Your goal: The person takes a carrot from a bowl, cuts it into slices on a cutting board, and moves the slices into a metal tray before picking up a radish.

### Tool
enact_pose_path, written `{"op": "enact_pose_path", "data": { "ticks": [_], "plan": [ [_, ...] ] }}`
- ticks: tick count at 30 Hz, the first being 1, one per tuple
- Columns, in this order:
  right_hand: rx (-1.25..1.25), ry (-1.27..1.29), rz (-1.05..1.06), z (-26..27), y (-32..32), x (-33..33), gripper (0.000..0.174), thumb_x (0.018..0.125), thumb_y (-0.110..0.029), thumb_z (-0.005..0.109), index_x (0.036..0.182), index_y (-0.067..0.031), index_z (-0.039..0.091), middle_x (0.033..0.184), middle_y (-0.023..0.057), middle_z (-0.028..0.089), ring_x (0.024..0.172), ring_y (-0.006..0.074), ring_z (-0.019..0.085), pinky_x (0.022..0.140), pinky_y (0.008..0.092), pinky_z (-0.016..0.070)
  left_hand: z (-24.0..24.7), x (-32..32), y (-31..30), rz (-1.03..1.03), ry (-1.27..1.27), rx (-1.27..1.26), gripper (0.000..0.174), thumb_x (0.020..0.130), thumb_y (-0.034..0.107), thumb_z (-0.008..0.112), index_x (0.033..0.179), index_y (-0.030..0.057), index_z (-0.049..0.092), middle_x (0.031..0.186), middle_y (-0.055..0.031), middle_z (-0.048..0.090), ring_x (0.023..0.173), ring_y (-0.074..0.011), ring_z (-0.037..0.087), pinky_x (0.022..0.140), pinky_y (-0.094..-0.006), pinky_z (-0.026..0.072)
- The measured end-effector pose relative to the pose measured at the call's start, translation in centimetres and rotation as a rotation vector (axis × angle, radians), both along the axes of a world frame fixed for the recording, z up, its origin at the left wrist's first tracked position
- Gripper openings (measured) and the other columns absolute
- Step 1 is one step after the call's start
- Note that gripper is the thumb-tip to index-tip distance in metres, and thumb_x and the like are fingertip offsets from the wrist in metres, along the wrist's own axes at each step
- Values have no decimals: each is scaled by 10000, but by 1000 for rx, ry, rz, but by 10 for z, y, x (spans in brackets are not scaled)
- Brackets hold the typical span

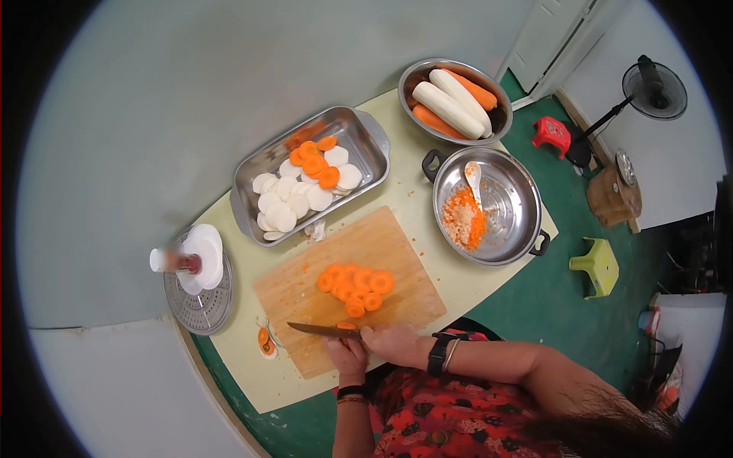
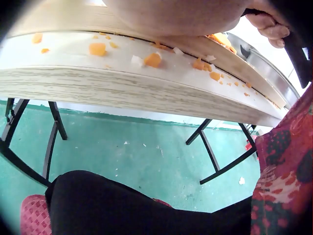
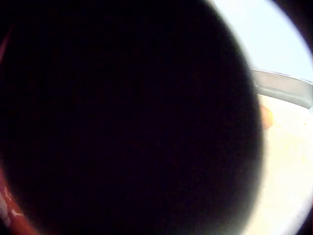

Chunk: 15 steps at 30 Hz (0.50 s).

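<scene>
In the head view my right hand [image 1: 393, 343] grips a knife [image 1: 313, 330] by its handle, the blade pointing left over the near part of the wooden cutting board [image 1: 343, 237]. My left hand [image 1: 347, 356] is at the near side of the blade with its fingers curled, holding down a carrot piece [image 1: 346, 326] that shows just past the blade; the part under the fingers is hidden. Several carrot slices [image 1: 355, 284] lie in a cluster on the board beyond the knife. A dark shape blocks most of the right wrist view.
Behind the board stands a metal tray [image 1: 252, 169] with white and orange slices. A pan [image 1: 527, 202] holds diced bits and a white spoon [image 1: 473, 179]. Whole vegetables fill a bowl [image 1: 408, 76]. At left are a grater disc [image 1: 206, 313] and a peeler [image 1: 269, 336].
</scene>
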State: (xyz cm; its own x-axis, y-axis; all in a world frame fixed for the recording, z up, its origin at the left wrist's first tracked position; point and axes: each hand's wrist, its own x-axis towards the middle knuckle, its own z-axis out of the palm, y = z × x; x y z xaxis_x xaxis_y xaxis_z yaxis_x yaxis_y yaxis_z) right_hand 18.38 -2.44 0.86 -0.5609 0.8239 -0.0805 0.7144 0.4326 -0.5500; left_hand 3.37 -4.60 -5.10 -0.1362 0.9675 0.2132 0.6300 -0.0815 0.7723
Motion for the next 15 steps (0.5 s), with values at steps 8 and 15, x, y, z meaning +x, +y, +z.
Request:
{"op": "enact_pose_path", "data": {
  "ticks": [8, 15],
  "plan": [
    [-84, 5, -30, -7, -10, 10, 97, 816, -101, 527, 865, -20, 508, 630, 128, 626, 591, 292, 659, 489, 390, 520, -8, -4, -3, -41, 97, 60, 174, 873, 160, 507, 912, 8, 582, 821, -183, 513, 758, -375, 468, 663, -444, 378],
    [-159, 8, -5, 1, -1, 4, 90, 822, -81, 511, 874, -10, 489, 623, 132, 618, 585, 303, 651, 485, 392, 511, -19, -10, -10, -95, 132, 46, 154, 876, 48, 477, 1001, -24, 532, 932, -228, 515, 822, -401, 496, 719, -467, 410]
  ]
}}
